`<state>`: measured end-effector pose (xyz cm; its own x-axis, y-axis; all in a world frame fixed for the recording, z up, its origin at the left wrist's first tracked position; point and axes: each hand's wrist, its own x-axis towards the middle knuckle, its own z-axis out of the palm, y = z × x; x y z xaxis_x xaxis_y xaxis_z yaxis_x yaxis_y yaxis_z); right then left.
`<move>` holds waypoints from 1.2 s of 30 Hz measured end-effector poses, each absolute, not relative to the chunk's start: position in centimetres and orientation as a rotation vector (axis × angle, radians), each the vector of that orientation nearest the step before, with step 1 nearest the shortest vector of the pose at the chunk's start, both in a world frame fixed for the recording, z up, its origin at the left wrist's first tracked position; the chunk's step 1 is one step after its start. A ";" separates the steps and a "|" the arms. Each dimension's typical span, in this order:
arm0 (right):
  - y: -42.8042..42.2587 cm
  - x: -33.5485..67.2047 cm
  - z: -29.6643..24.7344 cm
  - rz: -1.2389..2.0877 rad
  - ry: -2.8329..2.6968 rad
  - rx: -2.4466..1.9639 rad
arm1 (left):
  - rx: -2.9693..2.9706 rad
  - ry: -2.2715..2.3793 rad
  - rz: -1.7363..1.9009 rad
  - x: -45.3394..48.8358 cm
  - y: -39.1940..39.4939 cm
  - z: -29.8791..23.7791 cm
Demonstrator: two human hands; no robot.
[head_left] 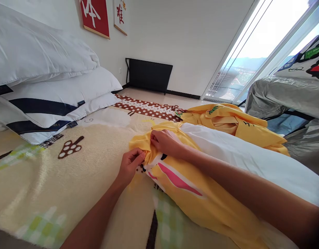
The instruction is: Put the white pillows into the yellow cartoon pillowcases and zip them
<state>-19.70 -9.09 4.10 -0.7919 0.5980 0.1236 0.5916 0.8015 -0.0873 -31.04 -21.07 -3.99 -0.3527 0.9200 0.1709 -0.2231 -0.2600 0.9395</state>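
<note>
A yellow pillowcase (208, 193) with a pink-and-white rabbit-ear print lies over part of a long white pillow (242, 155). Its bunched far end is between my two hands. My left hand (130, 164) pinches a fold of the yellow cloth, thumb against the curled fingers. On the other side of the fold, my right hand (166, 141) grips the same cloth with its fingers closed. My right forearm crosses above the pillow and hides some of it. Both rest on a fuzzy cream blanket (97, 186) with brown and green patterns.
White pillows (58, 90) are stacked at the left. More yellow cloth (224, 119) lies crumpled beyond the white pillow. Silver-grey covered bundles (286, 97) with a printed bag (304, 62) stand at the right by the window. A black folded panel (149, 74) leans at the far wall.
</note>
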 end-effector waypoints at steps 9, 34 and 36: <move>-9.7 -19.4 3.2 0.019 -2.786 -0.929 | 0.402 0.879 1.565 -30.8 -20.1 -4.2; -13.2 -19.5 2.6 -0.090 -2.968 -0.635 | 0.321 0.918 1.737 -31.8 -19.8 -4.1; -13.9 -19.3 2.1 -0.074 -3.048 -0.540 | 0.286 0.899 1.742 -31.8 -19.7 -4.1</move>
<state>-19.33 -13.93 2.11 -0.9381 0.3424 0.0529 0.3445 0.9380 0.0390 -31.81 -19.68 -4.13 -0.3701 0.8979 -0.2385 -0.7145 -0.1111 0.6908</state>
